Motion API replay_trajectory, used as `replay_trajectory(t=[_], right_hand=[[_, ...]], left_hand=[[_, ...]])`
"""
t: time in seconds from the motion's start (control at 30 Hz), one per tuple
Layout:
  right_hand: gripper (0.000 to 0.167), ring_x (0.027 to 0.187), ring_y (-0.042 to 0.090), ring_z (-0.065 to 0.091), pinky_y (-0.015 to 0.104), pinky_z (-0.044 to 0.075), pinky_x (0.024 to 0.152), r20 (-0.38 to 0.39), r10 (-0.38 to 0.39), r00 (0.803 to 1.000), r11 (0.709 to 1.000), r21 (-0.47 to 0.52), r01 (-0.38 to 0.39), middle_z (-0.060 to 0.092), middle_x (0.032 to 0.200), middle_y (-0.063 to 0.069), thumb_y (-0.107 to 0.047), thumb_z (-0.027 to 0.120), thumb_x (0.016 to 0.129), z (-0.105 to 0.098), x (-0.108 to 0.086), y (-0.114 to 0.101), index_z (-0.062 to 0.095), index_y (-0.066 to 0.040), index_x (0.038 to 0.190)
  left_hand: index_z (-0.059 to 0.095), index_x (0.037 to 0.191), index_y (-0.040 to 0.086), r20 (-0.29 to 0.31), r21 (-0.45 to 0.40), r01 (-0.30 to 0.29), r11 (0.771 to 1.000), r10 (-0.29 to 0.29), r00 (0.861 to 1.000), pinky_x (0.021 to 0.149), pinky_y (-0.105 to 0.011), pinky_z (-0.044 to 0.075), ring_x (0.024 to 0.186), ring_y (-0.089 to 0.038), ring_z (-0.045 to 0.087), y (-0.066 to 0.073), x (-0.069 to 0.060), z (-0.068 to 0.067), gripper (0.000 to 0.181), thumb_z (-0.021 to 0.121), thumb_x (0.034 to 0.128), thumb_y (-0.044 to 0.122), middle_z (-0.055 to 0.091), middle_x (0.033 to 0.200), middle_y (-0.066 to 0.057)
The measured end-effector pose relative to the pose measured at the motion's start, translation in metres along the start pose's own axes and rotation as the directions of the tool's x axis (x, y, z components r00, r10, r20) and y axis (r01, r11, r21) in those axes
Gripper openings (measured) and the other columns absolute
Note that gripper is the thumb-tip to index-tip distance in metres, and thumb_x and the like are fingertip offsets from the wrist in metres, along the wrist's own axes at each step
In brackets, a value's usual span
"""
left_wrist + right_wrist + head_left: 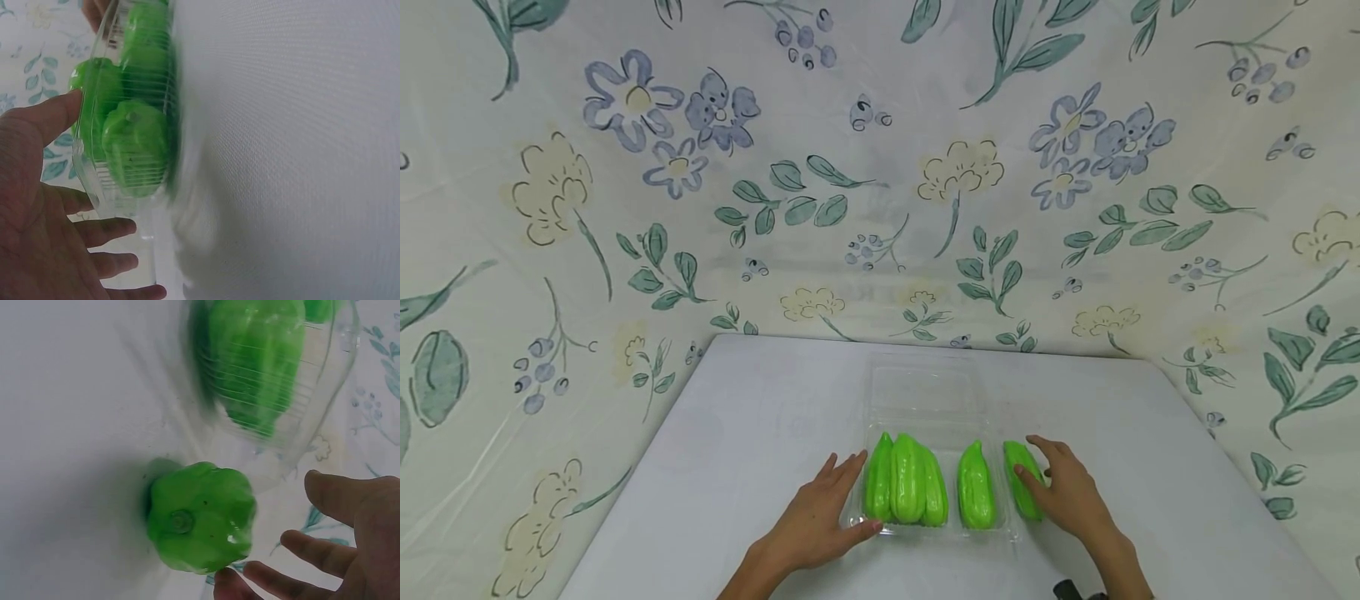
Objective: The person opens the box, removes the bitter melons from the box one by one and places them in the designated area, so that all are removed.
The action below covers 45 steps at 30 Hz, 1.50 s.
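A clear plastic clamshell container [952, 527] sits on the table with its lid [925, 387] laid back. Inside are glossy, ribbed green vegetables resembling peppers: three [907, 479] bunched at the left and one [976, 487] apart at the right. My left hand [816, 521] is at the container's left side, fingers spread, its thumb at the rim in the left wrist view. Outside, right of the container, another green vegetable [201, 519] lies on the table. My right hand [1075, 496] straddles it, thumb and fingers apart, a fingertip close to or touching its side.
The white table [760, 417] extends to both sides of the container. Behind and beside it hangs a floral cloth [880, 250]. A small black object [1066, 590] shows by the right wrist at the front edge of the view.
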State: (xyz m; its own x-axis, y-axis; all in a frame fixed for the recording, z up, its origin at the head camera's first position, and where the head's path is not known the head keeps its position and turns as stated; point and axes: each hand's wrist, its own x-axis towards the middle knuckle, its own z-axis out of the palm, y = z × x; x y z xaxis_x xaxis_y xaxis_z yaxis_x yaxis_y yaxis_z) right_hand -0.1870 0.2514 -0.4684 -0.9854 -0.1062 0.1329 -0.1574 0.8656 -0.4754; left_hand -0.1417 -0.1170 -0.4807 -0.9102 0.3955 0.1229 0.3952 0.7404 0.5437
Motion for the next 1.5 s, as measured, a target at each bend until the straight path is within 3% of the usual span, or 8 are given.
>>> replay_trajectory(t=[0.43, 0.7, 0.97, 1.23, 1.5], right_hand=[[0.052, 0.098, 0.040, 0.064, 0.051, 0.054, 0.072, -0.070, -0.090, 0.994, 0.996, 0.019, 0.091, 0.055, 0.129, 0.026, -0.023, 0.070, 0.093, -0.012, 0.001, -0.018, 0.053, -0.003, 0.137], [0.051, 0.097, 0.036, 0.066, 0.046, 0.055, 0.069, -0.111, -0.142, 0.984, 0.987, 0.057, 0.148, 0.059, 0.126, 0.021, -0.026, 0.072, 0.092, -0.013, 0.003, -0.035, 0.056, -0.006, 0.136], [0.053, 0.096, 0.031, 0.065, 0.039, 0.054, 0.070, -0.072, -0.173, 0.982, 0.973, 0.142, 0.182, 0.061, 0.124, 0.015, -0.027, 0.075, 0.089, -0.010, 0.004, -0.057, 0.057, -0.009, 0.135], [0.054, 0.095, 0.028, 0.064, 0.026, 0.052, 0.064, -0.041, -0.203, 0.978, 0.950, 0.233, 0.207, 0.060, 0.126, 0.009, -0.033, 0.073, 0.090, -0.002, 0.003, -0.072, 0.055, -0.013, 0.137], [0.053, 0.096, 0.024, 0.063, 0.027, 0.053, 0.068, -0.016, -0.224, 0.974, 0.929, 0.300, 0.219, 0.060, 0.127, 0.005, -0.029, 0.073, 0.091, 0.011, 0.005, -0.084, 0.055, -0.014, 0.138]], left_hand=[[0.030, 0.154, 0.005, -0.003, 0.005, -0.001, 1.000, 0.001, 1.000, 0.098, -0.067, 0.037, 0.138, -0.048, 0.029, 0.001, 0.000, 0.000, 0.090, 0.062, 0.0887, 0.060, 0.040, 0.151, -0.015], [0.030, 0.154, 0.006, 0.002, 0.001, 0.011, 1.000, -0.011, 1.000, 0.097, -0.068, 0.036, 0.139, -0.047, 0.028, 0.001, 0.001, -0.001, 0.091, 0.062, 0.0883, 0.061, 0.040, 0.151, -0.014], [0.030, 0.154, 0.006, -0.008, 0.008, -0.005, 1.000, 0.005, 1.000, 0.097, -0.067, 0.037, 0.138, -0.048, 0.029, 0.001, 0.000, -0.001, 0.091, 0.062, 0.0885, 0.060, 0.041, 0.151, -0.015], [0.030, 0.154, 0.006, -0.008, 0.003, -0.011, 1.000, 0.011, 1.000, 0.098, -0.066, 0.036, 0.138, -0.048, 0.029, 0.002, -0.001, 0.000, 0.090, 0.062, 0.0890, 0.059, 0.040, 0.151, -0.014], [0.030, 0.154, 0.005, -0.008, -0.013, -0.011, 1.000, 0.011, 1.000, 0.098, -0.067, 0.036, 0.138, -0.049, 0.028, 0.002, -0.001, -0.001, 0.090, 0.062, 0.0890, 0.059, 0.040, 0.151, -0.015]])
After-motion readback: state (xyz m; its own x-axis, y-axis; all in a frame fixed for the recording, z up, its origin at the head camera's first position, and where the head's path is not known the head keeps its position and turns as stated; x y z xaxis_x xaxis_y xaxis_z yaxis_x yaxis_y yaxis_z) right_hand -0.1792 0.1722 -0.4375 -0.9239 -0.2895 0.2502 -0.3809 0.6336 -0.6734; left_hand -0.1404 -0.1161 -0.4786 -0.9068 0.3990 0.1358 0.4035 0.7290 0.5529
